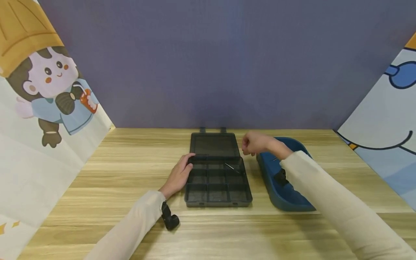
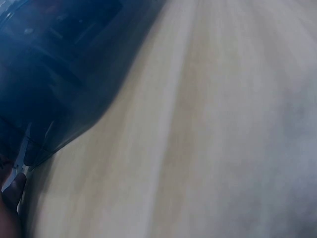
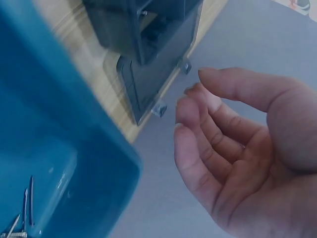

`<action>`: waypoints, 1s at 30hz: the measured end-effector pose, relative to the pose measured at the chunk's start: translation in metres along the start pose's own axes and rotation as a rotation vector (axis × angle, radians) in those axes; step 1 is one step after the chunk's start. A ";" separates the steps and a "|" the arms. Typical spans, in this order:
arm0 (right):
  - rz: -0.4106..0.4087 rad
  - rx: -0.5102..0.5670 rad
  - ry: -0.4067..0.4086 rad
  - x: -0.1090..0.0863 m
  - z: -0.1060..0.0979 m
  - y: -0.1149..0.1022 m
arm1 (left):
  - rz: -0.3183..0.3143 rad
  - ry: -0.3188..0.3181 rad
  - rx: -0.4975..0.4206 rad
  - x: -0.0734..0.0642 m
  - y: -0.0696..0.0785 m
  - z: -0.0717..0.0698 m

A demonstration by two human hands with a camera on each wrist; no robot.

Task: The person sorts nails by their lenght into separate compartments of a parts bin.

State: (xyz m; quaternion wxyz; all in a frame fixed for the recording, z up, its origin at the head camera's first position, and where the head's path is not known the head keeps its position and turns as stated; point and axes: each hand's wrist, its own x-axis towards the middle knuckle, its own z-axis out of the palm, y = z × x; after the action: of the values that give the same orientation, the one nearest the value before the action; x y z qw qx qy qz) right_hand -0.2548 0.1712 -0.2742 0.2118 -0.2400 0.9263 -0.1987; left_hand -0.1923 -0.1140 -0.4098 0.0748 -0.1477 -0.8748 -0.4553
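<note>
My left hand [image 1: 179,175] rests against the left side of a dark translucent compartment box [image 1: 217,206], its fingers and thumb touching the rim near the hinge. The box's lid [image 1: 214,144] lies folded back. A thin metal rod [image 1: 232,167] lies slanted across the upper right compartments. My right hand [image 1: 256,142] hovers between the box and a blue basin [image 1: 276,202]. In the right wrist view, that hand's fingers [image 3: 198,153] are loosely bent, thumb apart, with nothing between them. Thin metal pieces [image 3: 28,203] lie in the basin. The left wrist view is blurred.
The wooden table [image 1: 136,159] ends at a grey-blue panel [image 1: 208,65] behind the box. Cartoon-printed panels [image 1: 48,83] stand at both sides. Black wrist cameras [image 1: 170,218] are strapped to the arms; the right sleeve [image 1: 318,184] reaches over the basin.
</note>
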 end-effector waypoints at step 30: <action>0.007 -0.110 0.125 -0.038 -0.005 0.078 | -0.006 0.002 -0.001 0.000 0.000 0.002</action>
State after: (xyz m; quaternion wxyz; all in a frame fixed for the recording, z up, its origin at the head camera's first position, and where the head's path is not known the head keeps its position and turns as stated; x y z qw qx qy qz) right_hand -0.2550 0.2555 -0.2952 0.1407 -0.2351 0.9481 -0.1616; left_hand -0.1927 -0.1127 -0.4108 0.0741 -0.1444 -0.8750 -0.4560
